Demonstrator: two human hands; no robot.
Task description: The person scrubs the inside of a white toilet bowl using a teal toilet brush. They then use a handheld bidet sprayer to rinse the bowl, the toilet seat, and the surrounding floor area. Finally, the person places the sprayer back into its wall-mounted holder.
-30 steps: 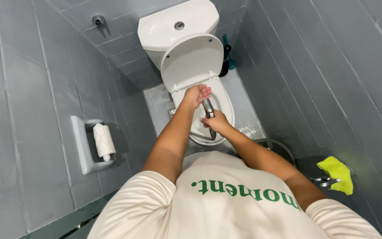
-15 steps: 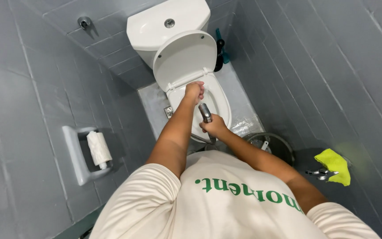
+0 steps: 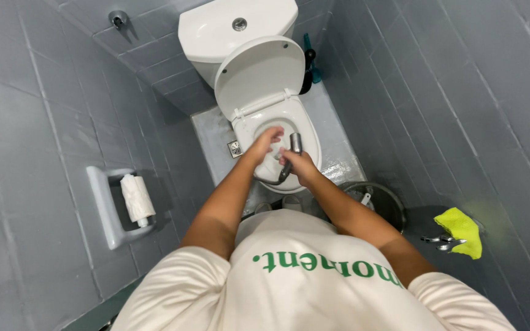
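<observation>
Reaching over bowl: right hand (image 3: 302, 167) is wrapped around one metal sprayer (image 3: 295, 144), nozzle up, hose looping below the wrist.
Left hand: left hand (image 3: 267, 140) hovers above the toilet bowl (image 3: 308, 132), fingers loosely spread, holding nothing I can make out.
Toilet: one, white, lid (image 3: 259, 72) raised against the tank (image 3: 216, 30).
Left wall: one paper roll (image 3: 136, 197) in a holder.
Right floor: one round bin (image 3: 381, 199), one yellow cloth (image 3: 460, 230), well apart from the hands.
Back corner: one brush (image 3: 309, 61) beside the tank.
</observation>
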